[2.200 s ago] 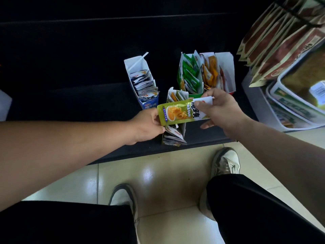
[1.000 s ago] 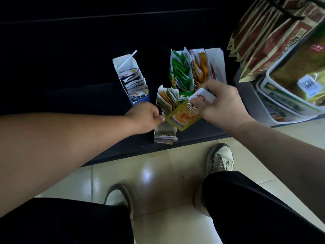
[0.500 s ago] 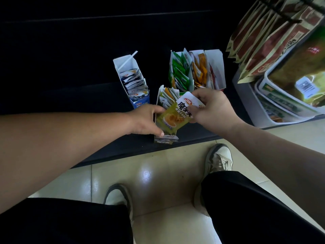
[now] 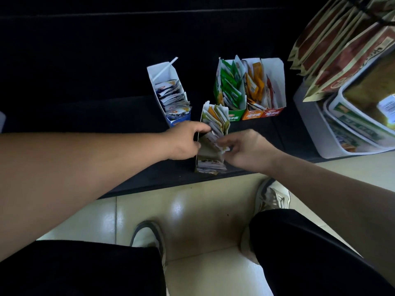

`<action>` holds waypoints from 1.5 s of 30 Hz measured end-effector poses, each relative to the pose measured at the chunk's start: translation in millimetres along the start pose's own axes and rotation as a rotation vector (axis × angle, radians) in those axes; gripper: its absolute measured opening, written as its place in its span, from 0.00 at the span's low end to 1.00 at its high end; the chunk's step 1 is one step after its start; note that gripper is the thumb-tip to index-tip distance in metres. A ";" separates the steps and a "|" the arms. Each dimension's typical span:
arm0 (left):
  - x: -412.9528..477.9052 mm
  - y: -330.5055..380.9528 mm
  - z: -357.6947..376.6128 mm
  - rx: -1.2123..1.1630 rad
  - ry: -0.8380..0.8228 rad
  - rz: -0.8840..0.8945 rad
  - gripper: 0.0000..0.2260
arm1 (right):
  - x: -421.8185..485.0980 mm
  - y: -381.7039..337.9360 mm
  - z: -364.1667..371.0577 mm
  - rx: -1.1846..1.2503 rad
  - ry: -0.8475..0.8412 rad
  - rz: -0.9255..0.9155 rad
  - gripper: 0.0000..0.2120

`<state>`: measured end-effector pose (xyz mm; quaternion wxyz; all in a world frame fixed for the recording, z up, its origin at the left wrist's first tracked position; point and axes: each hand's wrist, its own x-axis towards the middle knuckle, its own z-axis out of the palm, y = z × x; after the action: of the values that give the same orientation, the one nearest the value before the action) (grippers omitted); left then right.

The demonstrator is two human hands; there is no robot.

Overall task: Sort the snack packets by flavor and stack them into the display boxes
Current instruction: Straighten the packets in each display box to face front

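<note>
The near display box (image 4: 210, 155) stands at the front edge of the dark ledge (image 4: 128, 167), crammed with snack packets (image 4: 215, 124). The left hand (image 4: 183, 141) clasps the box's left wall, and the right hand (image 4: 248, 149) pinches packet tops. The packets look light, thin, floppy and slick. They are probably best pinched by their crimped top edges while the flimsy card box is steadied.

On shelf (image 4: 149, 174) edge: near box (image 4: 206, 153), packets (image 4: 215, 120) in it. Lone box (image 4: 164, 70) behind-left of it; three boxes (image 4: 252, 114) behind-right, bins (image 4: 316, 129) farther right.
</note>
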<state>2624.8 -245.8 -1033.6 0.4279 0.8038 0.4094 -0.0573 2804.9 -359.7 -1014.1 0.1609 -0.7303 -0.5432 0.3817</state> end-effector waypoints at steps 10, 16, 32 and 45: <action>17.6 6.8 11.6 0.107 0.193 0.094 0.17 | 7.6 16.4 1.3 0.186 0.171 0.061 0.20; 24.6 17.0 17.0 0.251 0.207 0.179 0.08 | 8.1 18.2 -0.2 0.135 0.167 0.054 0.17; 8.8 6.6 -5.0 -0.161 0.389 0.114 0.05 | 18.0 5.4 2.6 0.524 0.272 0.238 0.12; -12.0 -6.9 -8.4 0.131 -0.152 0.171 0.04 | 17.8 4.7 -1.1 0.482 0.101 0.198 0.25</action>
<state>2609.8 -245.0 -1027.5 0.4076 0.8552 0.3012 -0.1081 2811.0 -344.9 -1023.2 0.3190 -0.7385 -0.3537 0.4772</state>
